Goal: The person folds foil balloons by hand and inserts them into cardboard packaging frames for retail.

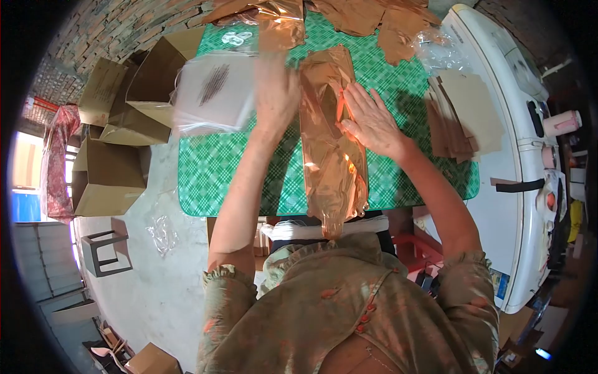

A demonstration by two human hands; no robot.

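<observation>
A long copper-coloured foil piece (324,146) lies lengthwise on the green checked table (218,171), its near end hanging over the front edge. My right hand (374,121) rests with fingers spread on the right side of the foil, near a small orange strip (340,105). My left hand (276,93) is beside the foil's left edge, its fingers smeared by motion. Just left of that hand lies a stack of clear plastic sheets (212,93) with a dark scribbled mark on it.
More copper foil (398,31) lies at the far edge, with crumpled clear plastic (441,48) beside it. Brown card sheets (467,115) are at the right. Open cardboard boxes (112,177) and a small dark stool (106,252) stand at the left. A white appliance (517,156) is at the far right.
</observation>
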